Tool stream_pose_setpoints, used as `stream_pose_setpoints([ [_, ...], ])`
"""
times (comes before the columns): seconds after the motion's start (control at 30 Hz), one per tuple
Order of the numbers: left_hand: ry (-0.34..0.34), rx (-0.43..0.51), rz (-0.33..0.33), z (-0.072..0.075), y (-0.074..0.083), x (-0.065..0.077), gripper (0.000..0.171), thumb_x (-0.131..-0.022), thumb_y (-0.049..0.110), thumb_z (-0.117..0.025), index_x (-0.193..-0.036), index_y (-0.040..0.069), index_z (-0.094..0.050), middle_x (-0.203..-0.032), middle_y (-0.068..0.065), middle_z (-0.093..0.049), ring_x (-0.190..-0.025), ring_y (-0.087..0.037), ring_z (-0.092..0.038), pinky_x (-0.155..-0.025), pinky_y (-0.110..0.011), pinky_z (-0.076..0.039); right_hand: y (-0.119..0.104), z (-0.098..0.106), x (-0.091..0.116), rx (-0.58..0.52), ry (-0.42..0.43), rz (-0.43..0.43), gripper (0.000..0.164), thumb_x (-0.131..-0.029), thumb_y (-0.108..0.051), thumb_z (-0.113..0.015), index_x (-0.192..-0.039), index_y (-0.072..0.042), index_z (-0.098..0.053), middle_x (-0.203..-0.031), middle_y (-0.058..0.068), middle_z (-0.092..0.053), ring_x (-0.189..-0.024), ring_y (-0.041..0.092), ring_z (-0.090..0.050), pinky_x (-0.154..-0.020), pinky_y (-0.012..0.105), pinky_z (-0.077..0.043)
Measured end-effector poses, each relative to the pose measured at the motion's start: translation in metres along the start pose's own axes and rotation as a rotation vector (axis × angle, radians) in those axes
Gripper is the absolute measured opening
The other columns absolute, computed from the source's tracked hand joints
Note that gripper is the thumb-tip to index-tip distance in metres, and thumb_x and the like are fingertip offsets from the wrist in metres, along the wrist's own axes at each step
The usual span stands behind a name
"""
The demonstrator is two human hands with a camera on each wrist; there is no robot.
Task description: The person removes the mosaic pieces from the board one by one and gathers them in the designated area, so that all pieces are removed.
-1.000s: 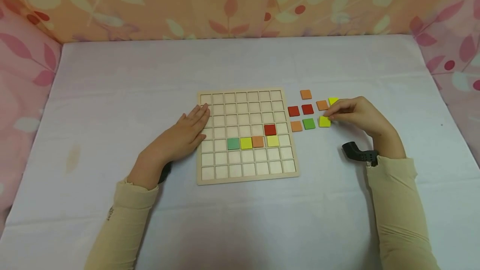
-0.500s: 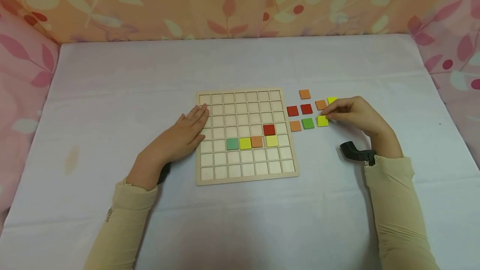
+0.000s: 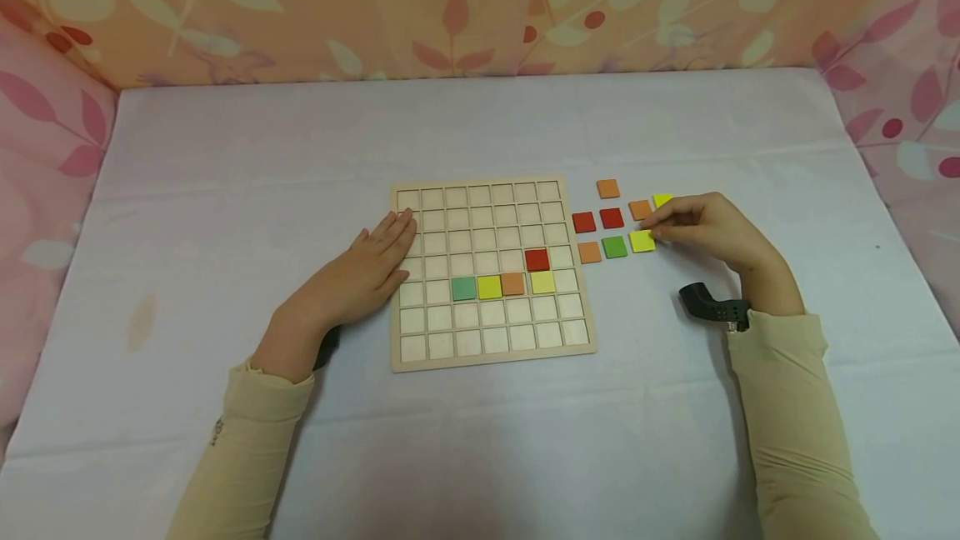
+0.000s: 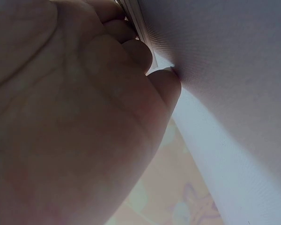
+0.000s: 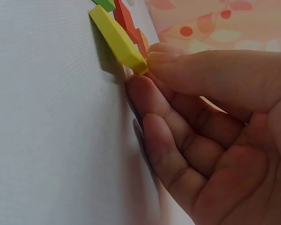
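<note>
My left hand [image 3: 360, 277] lies flat, its straight fingertips over the left edge of a wooden grid board [image 3: 468, 317]. In the left wrist view, the palm of this left hand [image 4: 89, 108] fills much of the picture. To the right of the board, my right hand [image 3: 716, 232] pinches a square yellow tile [image 3: 641, 242] between thumb and fingers. Seen from the right wrist, the yellow tile [image 5: 117, 40] is tilted with a shadow beside it. A green tile [image 3: 615, 247] lies just left of it. In the board sit teal [image 3: 463, 288], yellow [image 3: 490, 287], orange [image 3: 512, 284], pale yellow [image 3: 543, 282] and red [image 3: 537, 260] tiles.
Between board and right hand lie loose tiles: two red [image 3: 611, 217], orange ones [image 3: 608, 188] and another yellow tile [image 3: 663, 201], partly behind the fingers. A white cloth [image 3: 480, 457] covers the table. Patterned fabric [image 3: 420, 7] rises at the back and sides.
The pinched yellow tile has shifted slightly left, closer to the green tile, and its tilt has changed a little. The left hand keeps its place on the board.
</note>
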State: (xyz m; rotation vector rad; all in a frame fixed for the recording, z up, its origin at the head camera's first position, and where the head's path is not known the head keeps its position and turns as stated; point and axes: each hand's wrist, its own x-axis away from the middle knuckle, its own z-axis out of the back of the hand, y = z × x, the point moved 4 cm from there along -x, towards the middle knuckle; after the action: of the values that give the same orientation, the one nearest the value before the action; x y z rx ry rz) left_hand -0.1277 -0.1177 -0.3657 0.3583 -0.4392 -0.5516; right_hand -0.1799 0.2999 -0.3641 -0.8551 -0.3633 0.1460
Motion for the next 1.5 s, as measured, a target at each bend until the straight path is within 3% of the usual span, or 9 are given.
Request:
stream_pose_setpoints([
  [1.5, 0.017, 0.008, -0.002, -0.0005, 0.0007, -0.0002, 0.064, -0.101, 0.018, -0.043, -0.150, 0.001, -0.007, -0.158, -0.011, 0.002, -0.144, -0.025, 0.005, -0.113, -0.052, -0.007, -0.0046, -0.0023, 0.0027, -0.036, 0.010, -0.009, 0.020, -0.085, -0.005, -0.070, -0.102, 0.006, -0.068, -0.092, 0.002, -0.068, -0.079, 0.009, -0.060, -0.069, 0.016, -0.049],
])
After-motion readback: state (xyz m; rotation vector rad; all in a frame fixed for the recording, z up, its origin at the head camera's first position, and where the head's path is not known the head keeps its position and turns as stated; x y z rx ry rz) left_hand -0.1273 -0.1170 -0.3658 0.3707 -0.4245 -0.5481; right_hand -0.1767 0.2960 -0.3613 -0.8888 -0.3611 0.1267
